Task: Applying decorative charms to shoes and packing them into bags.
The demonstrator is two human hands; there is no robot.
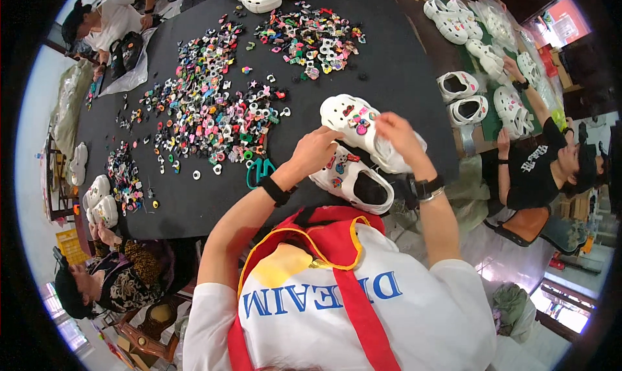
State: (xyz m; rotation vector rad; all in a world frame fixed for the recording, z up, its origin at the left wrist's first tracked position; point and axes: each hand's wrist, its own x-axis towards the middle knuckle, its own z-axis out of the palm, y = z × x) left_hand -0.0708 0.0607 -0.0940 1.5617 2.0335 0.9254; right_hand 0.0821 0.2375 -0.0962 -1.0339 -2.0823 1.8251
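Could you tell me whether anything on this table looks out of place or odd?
Nothing looks damaged. The small coloured charms lie scattered in loose heaps over the black table, not in any container; a few strays sit apart near the teal scissors.

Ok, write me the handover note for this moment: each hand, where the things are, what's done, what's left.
Left hand: on the near clog, fingers at its strap end; whether it grips anything is hidden.
Right hand: over the far clog, fingertips pinched at its top; too small to tell what they hold.
Things: both white clogs lie on the black table at its near edge; loose charms are spread to the left.
Done: several charms show on both clogs.
Left: many holes are bare.
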